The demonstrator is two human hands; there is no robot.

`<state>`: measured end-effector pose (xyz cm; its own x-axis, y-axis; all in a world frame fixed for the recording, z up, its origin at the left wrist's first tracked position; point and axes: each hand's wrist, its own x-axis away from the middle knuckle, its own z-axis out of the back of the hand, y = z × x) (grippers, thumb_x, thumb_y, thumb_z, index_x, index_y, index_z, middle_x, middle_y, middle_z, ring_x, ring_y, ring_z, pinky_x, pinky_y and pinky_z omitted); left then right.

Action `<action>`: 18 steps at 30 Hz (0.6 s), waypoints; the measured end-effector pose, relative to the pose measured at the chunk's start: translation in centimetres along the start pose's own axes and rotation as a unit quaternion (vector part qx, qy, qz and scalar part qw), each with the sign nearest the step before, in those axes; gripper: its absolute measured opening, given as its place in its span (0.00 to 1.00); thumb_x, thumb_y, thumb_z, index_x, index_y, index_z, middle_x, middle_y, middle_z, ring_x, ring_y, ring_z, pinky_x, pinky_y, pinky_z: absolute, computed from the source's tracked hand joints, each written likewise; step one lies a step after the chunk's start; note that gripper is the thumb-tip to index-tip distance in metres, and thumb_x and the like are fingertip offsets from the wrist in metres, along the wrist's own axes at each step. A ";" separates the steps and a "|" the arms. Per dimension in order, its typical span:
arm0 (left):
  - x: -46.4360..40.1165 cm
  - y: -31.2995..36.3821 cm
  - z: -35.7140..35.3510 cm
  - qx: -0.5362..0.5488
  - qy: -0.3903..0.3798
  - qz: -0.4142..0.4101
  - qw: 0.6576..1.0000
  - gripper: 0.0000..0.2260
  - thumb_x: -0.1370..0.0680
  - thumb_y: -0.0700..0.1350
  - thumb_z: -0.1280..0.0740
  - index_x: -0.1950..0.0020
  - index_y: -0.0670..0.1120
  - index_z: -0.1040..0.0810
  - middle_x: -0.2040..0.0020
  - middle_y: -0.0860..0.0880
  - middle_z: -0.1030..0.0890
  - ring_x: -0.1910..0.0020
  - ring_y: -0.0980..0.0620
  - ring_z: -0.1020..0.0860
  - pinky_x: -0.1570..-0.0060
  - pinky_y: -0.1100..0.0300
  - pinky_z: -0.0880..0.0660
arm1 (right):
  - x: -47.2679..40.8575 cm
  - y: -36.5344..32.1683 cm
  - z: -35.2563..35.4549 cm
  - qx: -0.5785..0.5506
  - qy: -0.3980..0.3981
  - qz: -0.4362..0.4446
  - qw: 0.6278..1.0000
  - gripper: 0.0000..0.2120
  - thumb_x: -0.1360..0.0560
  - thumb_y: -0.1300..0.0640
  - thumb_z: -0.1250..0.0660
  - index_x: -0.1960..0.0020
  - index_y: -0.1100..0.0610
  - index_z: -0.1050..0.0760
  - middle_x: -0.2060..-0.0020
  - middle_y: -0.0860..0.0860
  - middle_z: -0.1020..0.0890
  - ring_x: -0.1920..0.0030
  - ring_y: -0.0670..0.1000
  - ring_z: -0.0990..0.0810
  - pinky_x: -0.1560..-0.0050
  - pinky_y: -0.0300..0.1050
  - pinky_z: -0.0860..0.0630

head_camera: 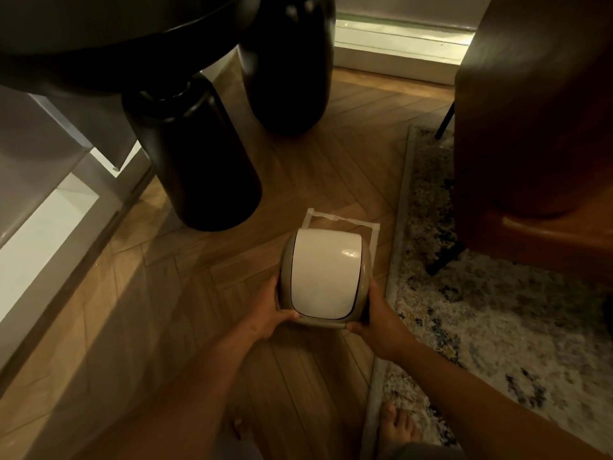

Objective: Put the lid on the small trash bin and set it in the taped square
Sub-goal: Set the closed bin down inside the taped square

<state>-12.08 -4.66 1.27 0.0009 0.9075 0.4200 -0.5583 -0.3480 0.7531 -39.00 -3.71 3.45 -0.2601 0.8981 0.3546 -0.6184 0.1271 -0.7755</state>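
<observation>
1. the small trash bin (326,277) is gripped between both hands, with the lid (323,272) already seated on top. the left hand (268,313) wraps the near left side and the right hand (378,320) the near right side, fingers curled under the near rim. it sits over the near part of the taped square (338,220), of which only the far edge and two corners show. i cannot tell whether the bin rests on the floor (205,310) or hovers just above it.
2. misplacement: the bin's own body hides the near tape lines, so it could end up straddling the near edge instead of sitting inside.
3. skew: it looks slightly turned against the tape, and setting it down that way would leave a corner over the line.
4. lid popping: squeezing near the rim could unseat the swing lid.
5. pushing it forward too far risks bumping the black table leg (199,161) or catching the rug (464,293) edge just beside the square.
</observation>
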 end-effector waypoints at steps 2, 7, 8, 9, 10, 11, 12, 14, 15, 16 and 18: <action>-0.4 -0.1 0.1 0.007 0.019 -0.007 1.000 0.46 0.32 0.44 0.20 0.21 0.49 0.42 0.24 0.48 0.34 0.25 0.47 0.36 0.35 0.60 0.39 | -1.0 -0.1 -0.2 -0.003 0.011 0.002 1.000 0.53 0.27 0.57 0.23 0.18 0.42 0.58 0.25 0.53 0.31 0.25 0.55 0.32 0.27 0.61 0.31; -1.7 -0.3 0.7 -0.019 0.048 -0.019 0.998 0.41 0.29 0.48 0.23 0.21 0.47 0.41 0.24 0.45 0.34 0.25 0.46 0.36 0.35 0.60 0.39 | -2.9 -0.2 -0.8 -0.010 0.029 0.010 0.999 0.49 0.24 0.59 0.26 0.18 0.43 0.56 0.27 0.54 0.29 0.28 0.55 0.28 0.30 0.59 0.28; -2.1 -0.4 0.9 -0.028 0.053 -0.024 0.998 0.41 0.28 0.49 0.23 0.21 0.47 0.41 0.24 0.45 0.34 0.25 0.45 0.36 0.34 0.59 0.39 | -3.2 -0.2 -0.9 -0.013 0.031 0.014 0.999 0.49 0.24 0.59 0.26 0.17 0.44 0.56 0.27 0.54 0.29 0.28 0.55 0.27 0.30 0.59 0.27; -2.4 -0.5 1.1 -0.032 0.058 -0.029 0.997 0.41 0.28 0.50 0.23 0.21 0.47 0.41 0.24 0.45 0.34 0.26 0.45 0.35 0.33 0.57 0.38 | -3.4 -0.3 -1.0 -0.017 0.033 0.018 0.999 0.48 0.24 0.60 0.27 0.17 0.44 0.56 0.27 0.54 0.29 0.28 0.56 0.27 0.31 0.59 0.27; -2.8 -0.5 1.2 -0.034 0.062 -0.032 0.997 0.41 0.28 0.51 0.24 0.21 0.48 0.41 0.24 0.45 0.33 0.26 0.45 0.35 0.32 0.54 0.36 | -3.7 -0.4 -1.0 -0.022 0.034 0.022 0.999 0.48 0.24 0.61 0.27 0.17 0.45 0.56 0.27 0.54 0.29 0.28 0.55 0.27 0.31 0.59 0.27; -3.1 -0.6 1.3 -0.034 0.067 -0.033 0.997 0.41 0.28 0.51 0.24 0.21 0.49 0.41 0.24 0.45 0.33 0.26 0.45 0.34 0.31 0.51 0.35 | -4.1 -0.4 -0.9 -0.024 0.035 0.024 0.999 0.49 0.24 0.61 0.27 0.17 0.46 0.56 0.26 0.55 0.30 0.27 0.55 0.28 0.30 0.59 0.27; -3.4 -0.6 1.3 -0.033 0.071 -0.034 0.996 0.40 0.28 0.52 0.24 0.21 0.49 0.41 0.25 0.46 0.33 0.27 0.45 0.34 0.31 0.49 0.33 | -4.4 -0.3 -0.8 -0.025 0.035 0.025 0.999 0.49 0.24 0.62 0.27 0.17 0.46 0.57 0.26 0.55 0.30 0.27 0.55 0.28 0.30 0.58 0.27; -3.9 -0.6 1.2 -0.031 0.076 -0.038 0.996 0.40 0.28 0.53 0.24 0.21 0.50 0.40 0.25 0.46 0.32 0.27 0.46 0.33 0.31 0.47 0.32 | -5.3 -0.3 -0.5 -0.030 0.035 0.023 0.999 0.50 0.24 0.63 0.27 0.16 0.47 0.57 0.25 0.55 0.32 0.26 0.55 0.29 0.29 0.58 0.27; -4.2 -0.6 1.1 -0.026 0.079 -0.040 0.996 0.39 0.28 0.53 0.25 0.21 0.51 0.40 0.25 0.47 0.32 0.27 0.46 0.33 0.31 0.47 0.32 | -5.7 -0.3 -0.3 -0.035 0.035 0.023 0.999 0.50 0.24 0.64 0.27 0.16 0.47 0.57 0.25 0.55 0.32 0.26 0.55 0.29 0.29 0.58 0.28; -4.4 -0.6 1.0 -0.020 0.085 -0.040 0.995 0.39 0.28 0.53 0.25 0.21 0.51 0.40 0.25 0.47 0.32 0.27 0.46 0.33 0.31 0.48 0.32 | -6.1 -0.3 -0.1 -0.040 0.039 0.027 0.998 0.49 0.24 0.65 0.27 0.16 0.47 0.55 0.25 0.54 0.31 0.26 0.54 0.29 0.29 0.58 0.28; -4.8 -0.6 0.7 -0.014 0.097 -0.037 0.994 0.38 0.27 0.54 0.26 0.21 0.51 0.40 0.25 0.46 0.32 0.27 0.45 0.33 0.32 0.51 0.33 | -6.8 -0.3 0.0 -0.055 0.045 0.039 0.997 0.48 0.24 0.67 0.28 0.18 0.43 0.52 0.25 0.48 0.31 0.26 0.51 0.30 0.28 0.57 0.29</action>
<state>-11.20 -8.98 -0.82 -0.1157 0.9599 0.2552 -0.5852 -0.2735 0.7633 -37.05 -9.86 1.29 -0.2336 0.9403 0.2474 -0.5133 0.0968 -0.8527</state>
